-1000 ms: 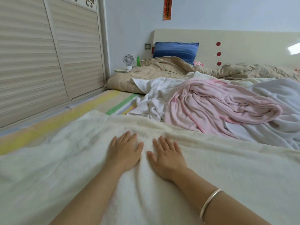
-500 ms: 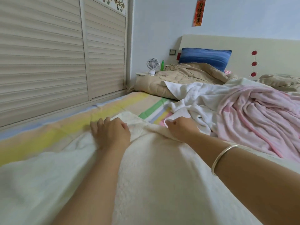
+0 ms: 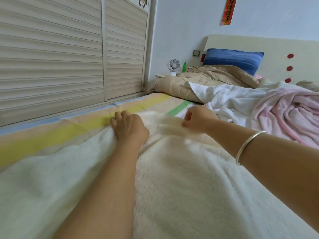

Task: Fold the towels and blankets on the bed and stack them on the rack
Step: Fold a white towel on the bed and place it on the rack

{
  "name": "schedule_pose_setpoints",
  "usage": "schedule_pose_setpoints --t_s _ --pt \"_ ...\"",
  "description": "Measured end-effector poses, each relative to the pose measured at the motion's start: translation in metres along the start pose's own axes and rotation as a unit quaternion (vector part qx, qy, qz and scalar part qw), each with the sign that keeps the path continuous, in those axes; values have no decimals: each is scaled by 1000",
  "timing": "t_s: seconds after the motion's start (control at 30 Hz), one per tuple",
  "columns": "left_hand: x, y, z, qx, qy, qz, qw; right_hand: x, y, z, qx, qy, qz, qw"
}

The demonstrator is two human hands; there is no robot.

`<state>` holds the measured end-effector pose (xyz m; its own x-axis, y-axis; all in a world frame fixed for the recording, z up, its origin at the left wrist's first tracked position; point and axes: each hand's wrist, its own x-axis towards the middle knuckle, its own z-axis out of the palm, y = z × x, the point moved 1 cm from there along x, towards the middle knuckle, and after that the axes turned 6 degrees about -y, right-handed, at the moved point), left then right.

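Note:
A cream fleecy blanket lies spread over the near part of the bed. My left hand grips its far edge at the left, fingers curled into the cloth. My right hand pinches the same far edge a little to the right, and the cloth between the two hands is lifted and blurred. Beyond them lie a crumpled white towel and a bunched pink blanket. No rack is in view.
The striped bedsheet shows at the left, running along a louvred wardrobe door. A beige quilt and a blue pillow sit at the headboard. A small white fan and a green bottle stand on the bedside table.
Both hands went from lying flat on the cream blanket to reaching forward and taking hold of its far edge. My view turned left toward the wardrobe.

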<state>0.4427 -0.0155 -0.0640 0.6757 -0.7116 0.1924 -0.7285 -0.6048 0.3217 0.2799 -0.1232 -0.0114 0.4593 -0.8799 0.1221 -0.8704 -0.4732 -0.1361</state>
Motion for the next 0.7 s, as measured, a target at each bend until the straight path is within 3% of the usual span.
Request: schedule_pose_setpoints --t_s 0.1,0.17,0.27,0.37,0.47,0.53,0.57,0.63,0.7 --pt "5 7 5 27 44 60 997 10 3 8 87 99 73 989" --pt "11 9 11 75 5 80 994 10 6 32 101 78 84 988" --pt "21 9 18 138 -60 66 986 5 6 62 144 37 23 989" --pt "19 8 26 136 -51 54 988 1 9 63 224 23 3 974" --pt "14 2 30 61 70 96 991 -28 0 57 215 -12 -36 976" --pt "4 1 22 24 185 159 970 -67 -14 49 157 -23 -61 985" --pt "-3 -1 19 11 205 177 963 -89 -21 48 126 -37 -74 989" --pt "-28 -3 14 -40 143 160 976 -139 -32 42 82 -92 -98 988" --pt "-57 -11 7 -153 -3 122 981 -184 -41 39 45 -135 -122 982"
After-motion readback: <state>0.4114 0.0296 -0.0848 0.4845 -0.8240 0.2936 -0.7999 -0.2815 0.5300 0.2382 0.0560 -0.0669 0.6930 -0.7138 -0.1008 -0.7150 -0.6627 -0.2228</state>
